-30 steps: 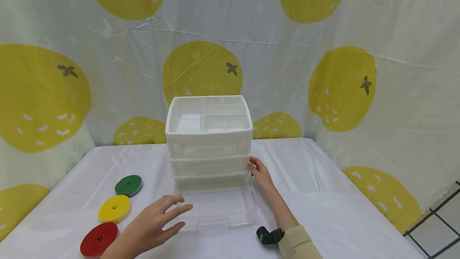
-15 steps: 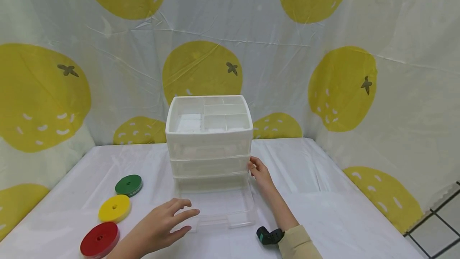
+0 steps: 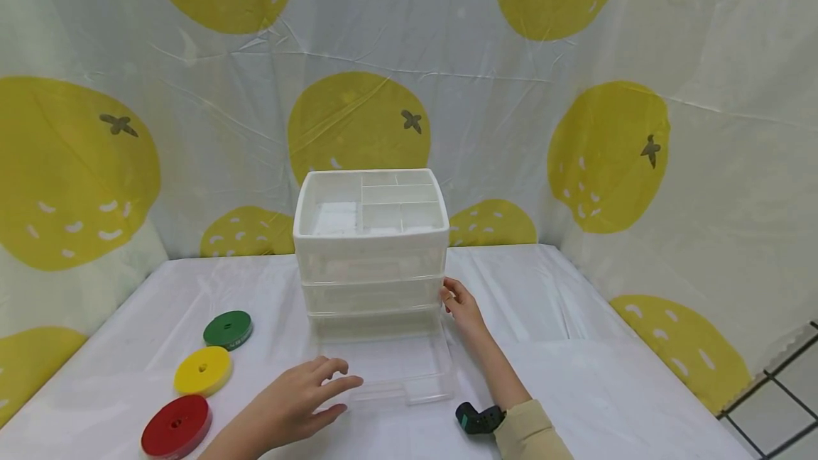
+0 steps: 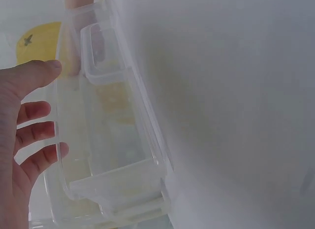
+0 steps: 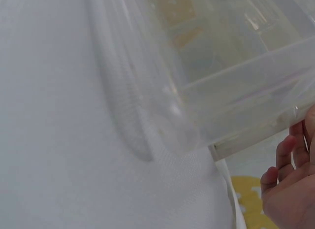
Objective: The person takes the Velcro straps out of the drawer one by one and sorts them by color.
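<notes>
A white plastic drawer organizer (image 3: 373,261) stands mid-table, its clear bottom drawer (image 3: 431,389) pulled out toward me and its upper two drawers closed. My left hand (image 3: 297,400) is at the drawer's front left, thumb and fingers spread apart and holding nothing. In the left wrist view its fingertips lie close to the clear drawer front (image 4: 118,120); contact cannot be made out for sure. My right hand (image 3: 465,311) rests its fingers against the organizer's right side, low down. In the right wrist view the fingers (image 5: 285,155) show beside the organizer's edge, partly cut off.
Three flat round rolls lie in a row at the left: green (image 3: 228,330), yellow (image 3: 203,370) and red (image 3: 176,426). The organizer's top has a divided tray (image 3: 401,194). A white cloth covers the table, and a lemon-patterned curtain (image 3: 486,133) hangs behind. A dark grid (image 3: 773,382) stands at far right.
My left hand has moved rightward along the front of the open drawer. The right hand, the organizer and the rolls have stayed in place.
</notes>
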A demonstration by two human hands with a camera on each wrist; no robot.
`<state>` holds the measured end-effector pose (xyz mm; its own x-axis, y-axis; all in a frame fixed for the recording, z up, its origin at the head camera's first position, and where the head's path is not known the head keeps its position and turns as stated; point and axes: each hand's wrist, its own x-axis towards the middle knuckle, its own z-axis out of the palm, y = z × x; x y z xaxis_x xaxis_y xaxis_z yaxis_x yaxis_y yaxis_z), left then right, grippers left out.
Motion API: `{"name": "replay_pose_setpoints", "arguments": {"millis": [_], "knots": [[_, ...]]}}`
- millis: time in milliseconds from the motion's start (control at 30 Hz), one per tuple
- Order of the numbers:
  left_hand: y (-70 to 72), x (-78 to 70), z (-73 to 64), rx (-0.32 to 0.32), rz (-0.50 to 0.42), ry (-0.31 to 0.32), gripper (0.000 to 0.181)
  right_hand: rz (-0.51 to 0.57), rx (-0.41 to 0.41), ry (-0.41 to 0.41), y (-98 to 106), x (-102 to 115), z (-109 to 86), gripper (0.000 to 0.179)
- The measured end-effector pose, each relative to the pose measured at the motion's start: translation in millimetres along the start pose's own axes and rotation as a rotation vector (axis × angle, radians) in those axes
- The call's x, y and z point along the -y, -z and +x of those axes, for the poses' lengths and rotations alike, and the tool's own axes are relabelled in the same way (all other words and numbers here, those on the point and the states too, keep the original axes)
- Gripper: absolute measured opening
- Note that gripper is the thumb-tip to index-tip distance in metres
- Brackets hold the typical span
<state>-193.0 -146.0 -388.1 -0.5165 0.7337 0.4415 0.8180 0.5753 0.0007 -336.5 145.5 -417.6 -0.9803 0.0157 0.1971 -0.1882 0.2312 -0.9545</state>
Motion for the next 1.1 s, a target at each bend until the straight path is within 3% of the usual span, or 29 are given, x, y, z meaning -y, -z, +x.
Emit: {"name": "replay_pose_setpoints", "arguments": {"millis": [433, 700, 1100], "knots": [[-0.2, 0.6, 1.5, 0.109, -0.009, 0.022, 0.049, 0.000, 0.002, -0.007, -0.5, 1.5, 0.3, 0.039], [-3.2, -0.3, 4.2, 0.070, 0.066, -0.013, 0.051, 0.006, -0.009, 0.003, 0.1, 0.8, 1.0, 0.037], [-6.5, 0.7, 8.1, 0.030, 0.081, -0.045, 0.050, 0.022, 0.003, 0.027, 0.2, 4.0, -1.0, 0.038]]}}
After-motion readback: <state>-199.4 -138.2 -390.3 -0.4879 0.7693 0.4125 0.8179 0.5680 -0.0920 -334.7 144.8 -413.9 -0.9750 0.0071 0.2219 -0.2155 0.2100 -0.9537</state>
